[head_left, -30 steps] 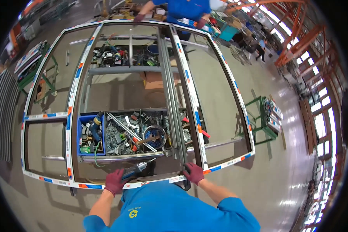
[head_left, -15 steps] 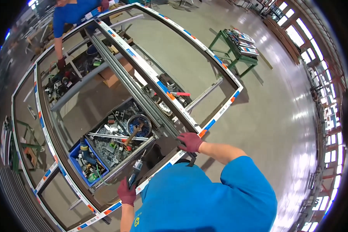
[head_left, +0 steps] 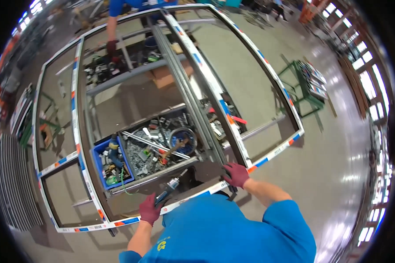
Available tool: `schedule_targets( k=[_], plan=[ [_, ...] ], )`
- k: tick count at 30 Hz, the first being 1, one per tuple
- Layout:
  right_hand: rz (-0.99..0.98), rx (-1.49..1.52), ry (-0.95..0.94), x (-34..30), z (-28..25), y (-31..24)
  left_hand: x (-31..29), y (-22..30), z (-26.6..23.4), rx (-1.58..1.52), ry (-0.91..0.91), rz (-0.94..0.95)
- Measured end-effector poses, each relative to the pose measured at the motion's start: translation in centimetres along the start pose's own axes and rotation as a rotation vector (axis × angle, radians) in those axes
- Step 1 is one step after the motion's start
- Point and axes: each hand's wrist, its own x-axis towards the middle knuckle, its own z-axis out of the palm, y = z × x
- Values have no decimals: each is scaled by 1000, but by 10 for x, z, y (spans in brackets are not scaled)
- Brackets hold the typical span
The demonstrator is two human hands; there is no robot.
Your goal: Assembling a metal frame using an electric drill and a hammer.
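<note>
A large rectangular frame (head_left: 211, 190), white-edged with blue and orange film, lies across a workbench in front of me. My left hand (head_left: 150, 209), in a dark red glove, is closed around the grip of a power screwdriver (head_left: 169, 187). The tool's bit points up and to the right, over the inside of the frame's near edge. At the near right, where a long crossbar (head_left: 213, 98) meets the near edge, my right hand (head_left: 236, 174), gloved alike, has its fingers curled over the frame; its fingertips are partly hidden.
Below the frame are a tray of loose metal parts (head_left: 140, 154), a blue bin (head_left: 102, 175) and a round tub (head_left: 183, 133). Across the frame, another person's gloved hand (head_left: 113, 48) reaches into parts. A green stand (head_left: 309, 90) is at right, stacked profiles (head_left: 14, 179) at left.
My view has swung left, so the frame and trays appear farther right. My left hand still holds the screwdriver and my right hand stays on the frame.
</note>
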Motion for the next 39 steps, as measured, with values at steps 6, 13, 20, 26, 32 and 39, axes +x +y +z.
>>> schedule_targets(
  k=[6,13,20,26,32,39],
  plan=[
    [-1,-22,-48,1,1,-1,-5,3,-2,11,-12,-41],
    [-8,-55,-56,-2,5,4,-3,1,-1,22,-19,-6],
    [5,-87,-62,-1,6,5,-4,-8,7,4,-30,-8],
    [45,-80,-146,0,9,11,-2,-4,3,40,-41,-12],
    [13,-100,-92,-8,13,14,-1,3,-2,57,-87,-46],
    [40,-74,-207,-5,1,2,-13,1,4,54,-102,-81]
  ],
)
